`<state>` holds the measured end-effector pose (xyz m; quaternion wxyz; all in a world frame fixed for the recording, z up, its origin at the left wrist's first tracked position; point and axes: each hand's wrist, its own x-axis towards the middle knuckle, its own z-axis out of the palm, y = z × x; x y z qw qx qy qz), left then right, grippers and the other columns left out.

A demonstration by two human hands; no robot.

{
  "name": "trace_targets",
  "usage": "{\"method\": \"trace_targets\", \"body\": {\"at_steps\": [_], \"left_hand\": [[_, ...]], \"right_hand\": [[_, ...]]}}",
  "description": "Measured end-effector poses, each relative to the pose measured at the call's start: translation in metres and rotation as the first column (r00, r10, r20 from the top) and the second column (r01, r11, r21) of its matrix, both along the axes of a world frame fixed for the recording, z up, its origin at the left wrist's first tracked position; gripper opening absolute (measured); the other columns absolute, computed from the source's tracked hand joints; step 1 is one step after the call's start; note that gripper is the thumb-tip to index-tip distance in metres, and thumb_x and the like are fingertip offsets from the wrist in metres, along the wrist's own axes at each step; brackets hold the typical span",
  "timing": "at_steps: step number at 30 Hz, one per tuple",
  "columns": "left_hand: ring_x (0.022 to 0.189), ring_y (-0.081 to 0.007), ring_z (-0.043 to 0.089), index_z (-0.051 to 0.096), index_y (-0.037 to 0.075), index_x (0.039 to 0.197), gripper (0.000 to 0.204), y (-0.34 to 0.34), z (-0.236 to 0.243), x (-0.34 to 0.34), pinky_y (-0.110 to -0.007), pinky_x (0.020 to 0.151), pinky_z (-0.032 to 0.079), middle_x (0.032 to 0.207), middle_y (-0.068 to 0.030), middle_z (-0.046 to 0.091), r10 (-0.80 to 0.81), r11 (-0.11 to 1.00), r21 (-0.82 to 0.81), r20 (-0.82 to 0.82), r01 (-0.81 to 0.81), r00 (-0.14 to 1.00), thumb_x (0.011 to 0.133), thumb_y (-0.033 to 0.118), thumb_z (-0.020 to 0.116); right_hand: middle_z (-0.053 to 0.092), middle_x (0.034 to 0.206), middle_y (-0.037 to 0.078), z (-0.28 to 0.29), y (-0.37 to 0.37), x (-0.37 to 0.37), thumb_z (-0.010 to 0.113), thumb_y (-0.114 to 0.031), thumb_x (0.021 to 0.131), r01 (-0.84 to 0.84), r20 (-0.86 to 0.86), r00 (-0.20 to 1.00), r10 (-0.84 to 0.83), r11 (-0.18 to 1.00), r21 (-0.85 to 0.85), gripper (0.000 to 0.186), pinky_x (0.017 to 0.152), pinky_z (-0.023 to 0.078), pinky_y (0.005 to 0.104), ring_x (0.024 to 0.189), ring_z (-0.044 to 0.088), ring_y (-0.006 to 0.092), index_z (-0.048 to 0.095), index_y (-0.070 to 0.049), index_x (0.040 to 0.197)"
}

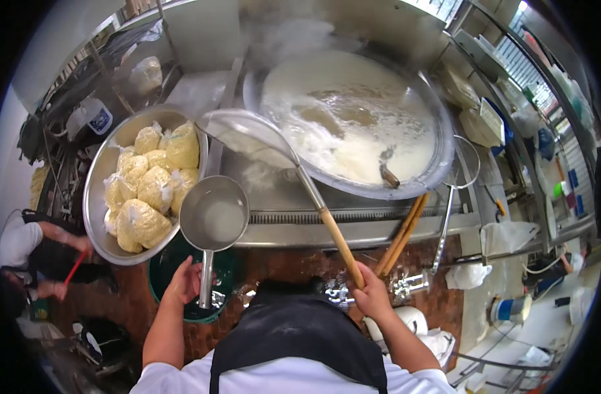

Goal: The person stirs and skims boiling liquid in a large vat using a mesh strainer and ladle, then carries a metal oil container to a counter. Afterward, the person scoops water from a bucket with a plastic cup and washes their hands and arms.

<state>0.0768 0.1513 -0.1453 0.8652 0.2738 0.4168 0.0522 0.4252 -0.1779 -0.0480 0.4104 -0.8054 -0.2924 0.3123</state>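
Pale wood formed the lower handle of a long strainer [305, 180], and the right hand [370, 292] had its fingers clamped around the end of it. The strainer's broad mesh head lay over the metal counter [280, 238], between a big steel bowl [96, 210] and a wide pot [445, 141] of steaming, whitish liquid [363, 154]. The left hand [184, 282] was just beside the handle of a steel dipper [215, 213], thumb raised; whether its fingers gripped that handle or stood apart from it, I could not tell. The dipper overlapped the bowl's edge, above a dark green tub [161, 269]. Bags [157, 187] of yellowish, crumbly stuff filled the bowl, and two wooden sticks [403, 235] leaned near the pot.
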Motion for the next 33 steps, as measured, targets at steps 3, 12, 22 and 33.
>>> {"method": "trace_targets", "body": {"at_steps": [3, 12, 22, 33], "left_hand": [[0.093, -0.0316, 0.063, 0.055, 0.006, 0.119, 0.069, -0.004, -0.007, -0.006, -0.046, 0.079, 0.051, 0.1, -0.0167, 0.064, -0.035, 0.999, -0.017, -0.019, 0.035, 0.999, 0.086, 0.066, 0.046], [0.089, -0.0326, 0.066, 0.057, 0.009, 0.114, 0.046, -0.017, -0.061, -0.043, -0.046, 0.078, 0.052, 0.101, -0.0162, 0.067, -0.223, 0.974, -0.034, -0.324, 0.224, 0.919, 0.093, 0.049, 0.047], [0.077, -0.0189, 0.065, 0.062, 0.012, 0.098, 0.024, -0.058, -0.091, -0.048, -0.038, 0.059, 0.051, 0.088, -0.0079, 0.067, -0.344, 0.907, -0.09, -0.721, 0.41, 0.602, 0.088, 0.034, 0.062], [0.052, -0.006, 0.042, 0.06, 0.012, 0.1, 0.036, -0.104, -0.045, -0.039, -0.018, 0.042, 0.03, 0.068, 0.0067, 0.051, -0.141, 0.99, -0.114, -0.75, 0.082, 0.646, 0.099, 0.044, 0.042]], "right_hand": [[0.063, 0.115, 0.012, -0.01, 0.004, 0.006, 0.063, -0.007, 0.083, 0.033, -0.066, 0.997, -0.027, 0.994, 0.1, 0.049, 0.091, 0.045, 0.0296, 0.106, 0.06, 0.0195, 0.05, -0.005, 0.131], [0.052, 0.07, 0.0, 0.035, 0.02, 0.02, 0.064, -0.01, 0.088, 0.242, -0.603, 0.791, -0.1, 0.957, 0.158, 0.038, 0.043, 0.041, 0.0227, 0.048, 0.049, 0.0089, 0.05, -0.008, 0.123], [0.049, 0.074, 0.003, 0.075, 0.047, 0.149, 0.057, -0.012, 0.09, 0.534, -0.718, 0.667, -0.2, 0.8, 0.273, 0.042, 0.045, 0.046, 0.0279, 0.053, 0.05, 0.0119, 0.044, -0.01, 0.13], [0.051, 0.059, 0.006, 0.012, 0.141, 0.425, 0.058, -0.011, 0.085, 0.63, -0.487, 0.73, -0.48, 0.749, 0.205, 0.012, 0.041, 0.046, 0.0339, 0.044, 0.05, 0.0179, 0.052, -0.003, 0.08]]}}
